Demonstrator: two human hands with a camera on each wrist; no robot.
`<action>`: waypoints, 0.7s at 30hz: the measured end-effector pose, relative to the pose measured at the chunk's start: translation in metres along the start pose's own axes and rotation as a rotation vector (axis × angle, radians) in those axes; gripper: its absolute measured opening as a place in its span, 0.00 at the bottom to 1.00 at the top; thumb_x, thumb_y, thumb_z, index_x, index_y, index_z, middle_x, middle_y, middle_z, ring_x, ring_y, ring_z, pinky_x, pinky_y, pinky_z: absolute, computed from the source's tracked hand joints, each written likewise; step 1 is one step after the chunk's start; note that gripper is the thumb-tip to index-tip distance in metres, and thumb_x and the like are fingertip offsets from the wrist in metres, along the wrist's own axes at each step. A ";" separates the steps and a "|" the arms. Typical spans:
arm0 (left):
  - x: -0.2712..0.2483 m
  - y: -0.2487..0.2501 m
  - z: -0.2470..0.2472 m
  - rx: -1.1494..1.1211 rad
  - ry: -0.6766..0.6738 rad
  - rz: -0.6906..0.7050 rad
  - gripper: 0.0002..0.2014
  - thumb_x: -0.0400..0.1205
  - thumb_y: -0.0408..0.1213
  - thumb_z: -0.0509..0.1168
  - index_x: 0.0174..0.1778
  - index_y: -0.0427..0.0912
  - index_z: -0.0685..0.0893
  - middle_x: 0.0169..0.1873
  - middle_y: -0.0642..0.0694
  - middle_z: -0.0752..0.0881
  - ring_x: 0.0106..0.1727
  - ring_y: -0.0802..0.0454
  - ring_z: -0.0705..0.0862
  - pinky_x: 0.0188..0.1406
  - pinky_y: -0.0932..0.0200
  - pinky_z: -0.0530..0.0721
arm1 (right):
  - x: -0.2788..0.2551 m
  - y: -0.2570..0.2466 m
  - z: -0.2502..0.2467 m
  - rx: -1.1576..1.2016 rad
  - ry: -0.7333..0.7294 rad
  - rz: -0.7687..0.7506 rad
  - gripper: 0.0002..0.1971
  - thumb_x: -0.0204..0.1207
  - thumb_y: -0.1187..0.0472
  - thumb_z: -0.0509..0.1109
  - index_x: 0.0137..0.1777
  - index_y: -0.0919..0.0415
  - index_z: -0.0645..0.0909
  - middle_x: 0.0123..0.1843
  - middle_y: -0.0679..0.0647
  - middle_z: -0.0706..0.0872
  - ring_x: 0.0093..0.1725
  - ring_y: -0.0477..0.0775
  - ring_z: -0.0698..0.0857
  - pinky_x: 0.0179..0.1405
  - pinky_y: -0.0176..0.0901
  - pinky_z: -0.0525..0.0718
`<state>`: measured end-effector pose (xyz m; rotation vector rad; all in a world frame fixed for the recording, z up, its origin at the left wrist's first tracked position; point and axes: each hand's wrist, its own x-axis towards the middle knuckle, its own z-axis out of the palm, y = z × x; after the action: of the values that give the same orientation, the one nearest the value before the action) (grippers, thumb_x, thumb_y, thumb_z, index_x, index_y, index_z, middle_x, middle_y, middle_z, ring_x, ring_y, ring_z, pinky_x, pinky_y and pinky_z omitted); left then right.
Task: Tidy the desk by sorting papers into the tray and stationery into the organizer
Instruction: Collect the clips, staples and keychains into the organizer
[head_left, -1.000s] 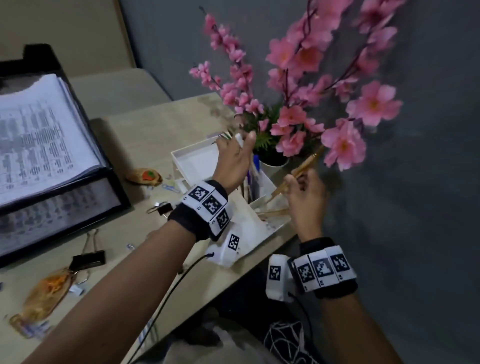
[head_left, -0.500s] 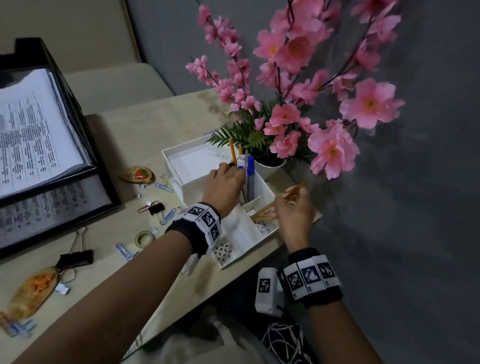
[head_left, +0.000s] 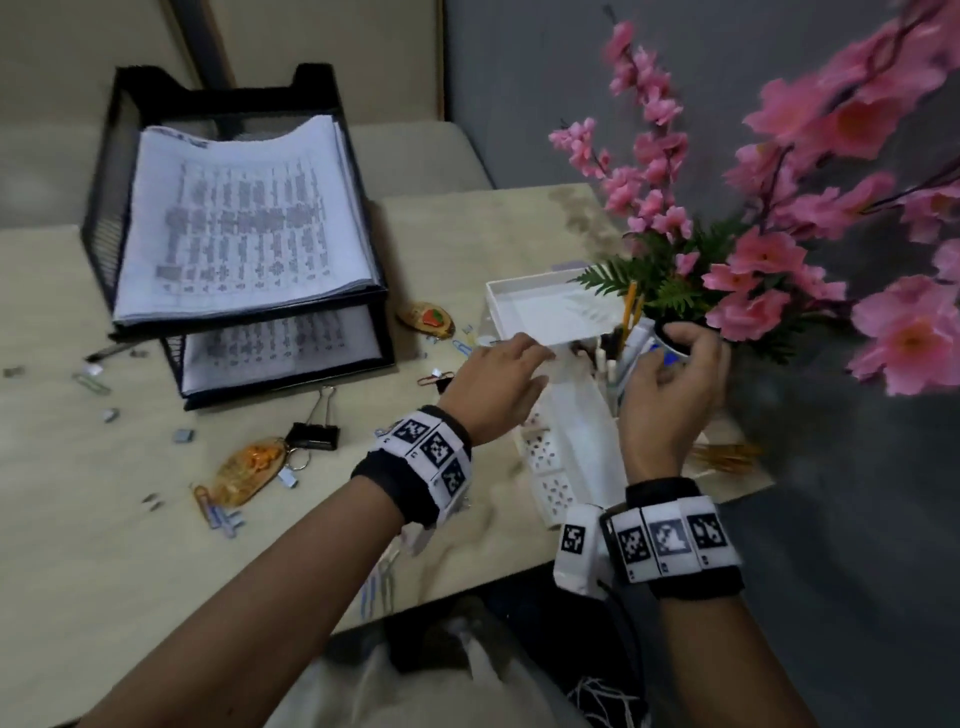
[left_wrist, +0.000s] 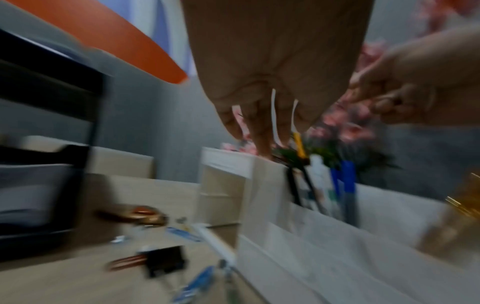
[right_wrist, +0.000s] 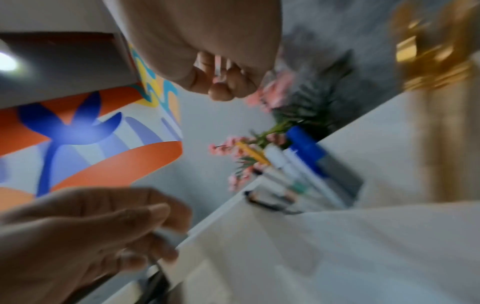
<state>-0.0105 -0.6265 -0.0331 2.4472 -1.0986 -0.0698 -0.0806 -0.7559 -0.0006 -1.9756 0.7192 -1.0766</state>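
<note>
Left hand (head_left: 498, 384): fingers extended, tips resting on the near rim of the white organizer (head_left: 550, 317), gripping nothing. Right hand (head_left: 670, 384): fingers curled above the upright pen compartment; whether they grasp anything, cannot tell, both wrist views are blurred. Pens and pencils (right_wrist: 298, 162) stand in that compartment, between the two hands. Organizer sits at the desk's (head_left: 130, 571) right edge, just beside the pink flower arrangement (head_left: 769, 249). Papers (head_left: 244, 228) lie stacked in the black two-tier tray (head_left: 98, 208), well left. Binder clip (head_left: 314, 434), paper clips (head_left: 215, 512) and an orange keychain (head_left: 249, 470) lie scattered on the desk between tray and organizer.
</note>
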 end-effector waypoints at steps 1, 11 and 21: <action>-0.013 -0.017 -0.010 -0.049 0.038 -0.054 0.19 0.84 0.42 0.52 0.63 0.39 0.80 0.60 0.39 0.81 0.56 0.38 0.83 0.53 0.48 0.77 | -0.006 -0.012 0.014 0.031 -0.037 -0.040 0.10 0.71 0.70 0.60 0.50 0.68 0.79 0.53 0.65 0.81 0.46 0.63 0.82 0.44 0.53 0.80; -0.180 -0.180 -0.093 -0.154 0.391 -0.723 0.16 0.75 0.46 0.55 0.35 0.39 0.83 0.32 0.38 0.88 0.35 0.42 0.84 0.36 0.55 0.81 | -0.126 -0.098 0.160 -0.153 -1.107 -0.212 0.10 0.75 0.67 0.61 0.55 0.61 0.77 0.46 0.59 0.85 0.47 0.61 0.83 0.46 0.49 0.80; -0.189 -0.321 -0.128 -0.060 0.227 -1.016 0.14 0.82 0.33 0.57 0.56 0.30 0.83 0.55 0.31 0.84 0.58 0.34 0.82 0.52 0.48 0.79 | -0.185 -0.084 0.217 -0.829 -1.354 0.028 0.27 0.71 0.52 0.69 0.68 0.59 0.69 0.71 0.63 0.66 0.70 0.68 0.67 0.65 0.60 0.73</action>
<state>0.1135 -0.2553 -0.0806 2.6089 0.3005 -0.1292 0.0273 -0.4930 -0.0898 -2.6836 0.3815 0.8161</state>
